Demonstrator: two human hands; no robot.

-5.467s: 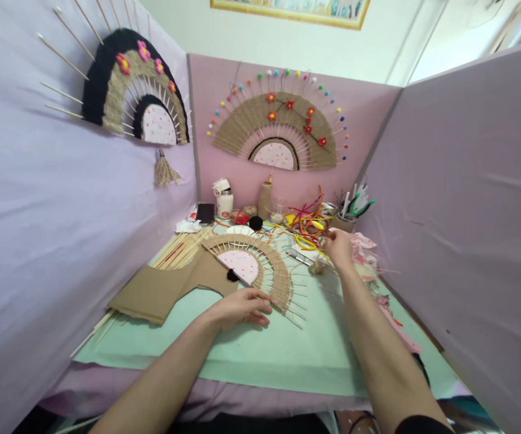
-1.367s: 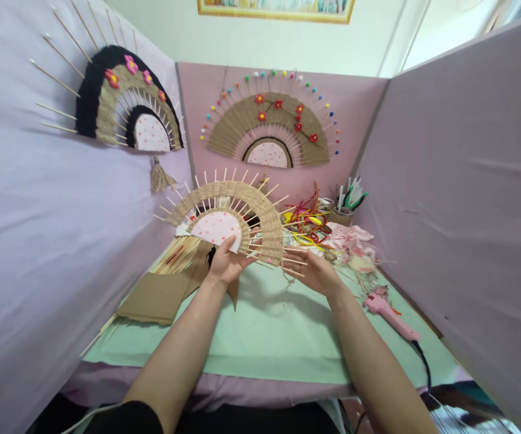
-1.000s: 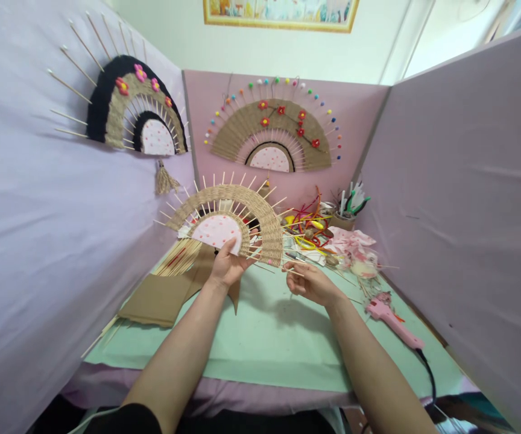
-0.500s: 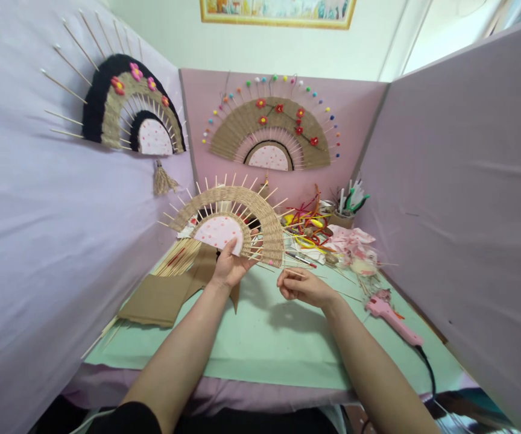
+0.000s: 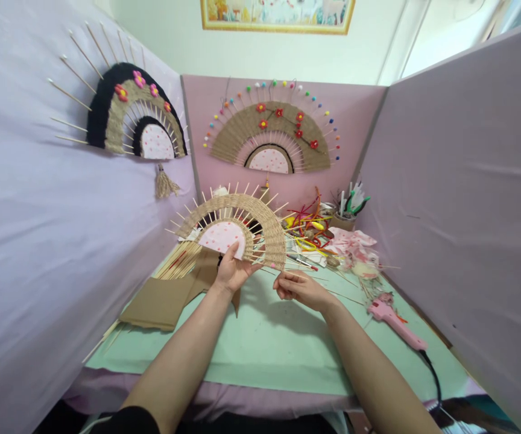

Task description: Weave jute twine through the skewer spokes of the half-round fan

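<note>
My left hand [image 5: 233,271] grips a half-round woven fan [image 5: 267,223] by its lower edge, thumb in front of the pink dotted half-circle centre [image 5: 227,238]. Twine is woven across thin wooden sticks, whose ends poke out past the band. The fan is raised above the table, facing me. My right hand [image 5: 299,288] is closed just below the fan's lower right corner, fingertips pinched on what seems to be the twine's loose end, which is barely visible. A small pink mark shows on that corner.
Brown cardboard [image 5: 156,301] and a pile of sticks [image 5: 181,259] lie at left. On the right are a pink glue gun [image 5: 398,325], pink fabric scraps [image 5: 353,241], a craft knife [image 5: 303,261] and coloured pipe cleaners [image 5: 310,226]. Two finished-looking fans hang on the panels, one black-edged [image 5: 100,114].
The fan went from lying on the table to being held up in my left hand. My right hand came from the back supplies, opened by the loose twine, then closed below the fan's corner.
</note>
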